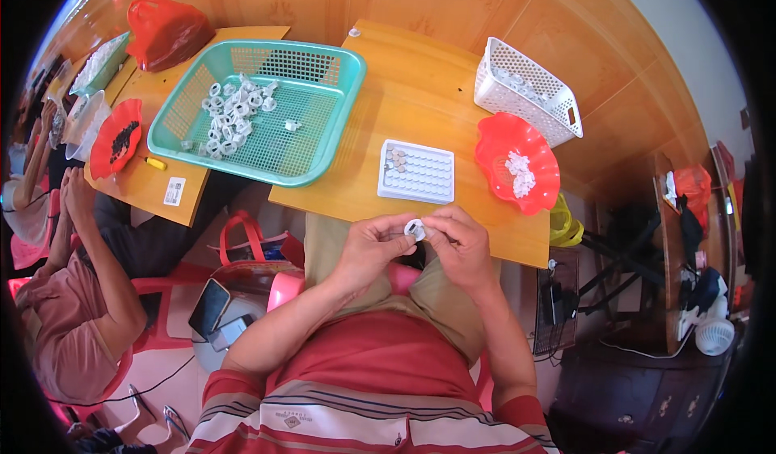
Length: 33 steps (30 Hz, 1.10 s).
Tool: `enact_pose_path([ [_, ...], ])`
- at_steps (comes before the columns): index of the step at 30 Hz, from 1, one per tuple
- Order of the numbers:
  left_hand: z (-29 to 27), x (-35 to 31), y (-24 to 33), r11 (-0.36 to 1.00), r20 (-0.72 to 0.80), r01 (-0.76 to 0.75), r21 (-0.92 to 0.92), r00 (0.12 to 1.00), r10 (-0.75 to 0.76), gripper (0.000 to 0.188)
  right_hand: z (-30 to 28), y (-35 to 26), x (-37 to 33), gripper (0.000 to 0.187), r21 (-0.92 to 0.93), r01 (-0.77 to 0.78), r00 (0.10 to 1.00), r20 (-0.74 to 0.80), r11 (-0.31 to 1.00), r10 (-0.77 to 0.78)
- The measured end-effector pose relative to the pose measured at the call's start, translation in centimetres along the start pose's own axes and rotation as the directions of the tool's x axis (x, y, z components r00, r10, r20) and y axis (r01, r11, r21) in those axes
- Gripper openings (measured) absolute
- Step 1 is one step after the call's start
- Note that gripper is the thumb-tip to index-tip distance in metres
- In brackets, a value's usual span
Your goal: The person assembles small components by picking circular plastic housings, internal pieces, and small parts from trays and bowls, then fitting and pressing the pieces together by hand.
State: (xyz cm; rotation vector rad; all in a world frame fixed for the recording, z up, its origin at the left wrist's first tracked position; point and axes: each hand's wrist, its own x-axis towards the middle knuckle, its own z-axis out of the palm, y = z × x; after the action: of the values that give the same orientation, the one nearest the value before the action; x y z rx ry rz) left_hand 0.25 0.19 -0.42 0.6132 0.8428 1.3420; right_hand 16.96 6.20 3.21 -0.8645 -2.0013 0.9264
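Note:
Between my two hands, just off the table's near edge, is a small round white plastic part (415, 229) with a dark opening. My left hand (373, 244) pinches it from the left. The thumb and fingers of my right hand (461, 240) close on its right side. Straight ahead on the table lies a white tray (428, 197) of small pockets, a few at its left holding small brownish pieces (396, 159). A green plastic basket (335, 151) to the left holds a heap of similar white parts (234, 114). To the right, a red wavy-rimmed dish (501, 135) contains small white pieces (521, 174).
A white perforated basket (570, 122) with clear pieces stands at the back right. Left are a red dish of dark bits (133, 114), a yellow-handled screwdriver (155, 163) and a red bag (166, 33). Another person's arm (105, 268) is at the far left. A phone (210, 307) lies on a stool.

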Motion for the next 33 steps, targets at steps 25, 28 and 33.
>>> enact_pose_path([
  [25, -0.8, 0.1, -1.0, 0.998, -0.034, 0.037, -0.054, 0.999, -0.039, 0.033, 1.4, -0.1, -0.4, 0.021, -0.476, 0.369, 0.924, 0.091, 0.798, -0.373],
  [28, -0.6, 0.1, -0.8, 0.999, -0.051, 0.034, -0.026, 0.998, -0.036, 0.033, 1.5, -0.6, -0.2, 0.010, -0.488, 0.408, 0.909, 0.135, 0.772, -0.395],
  [33, -0.7, 0.3, -1.4, 1.000, -0.060, 0.015, 0.016, 0.998, -0.014, 0.032, 1.3, -0.9, 0.0, 0.011, -0.478, 0.321, 0.947, 0.162, 0.818, -0.277],
])
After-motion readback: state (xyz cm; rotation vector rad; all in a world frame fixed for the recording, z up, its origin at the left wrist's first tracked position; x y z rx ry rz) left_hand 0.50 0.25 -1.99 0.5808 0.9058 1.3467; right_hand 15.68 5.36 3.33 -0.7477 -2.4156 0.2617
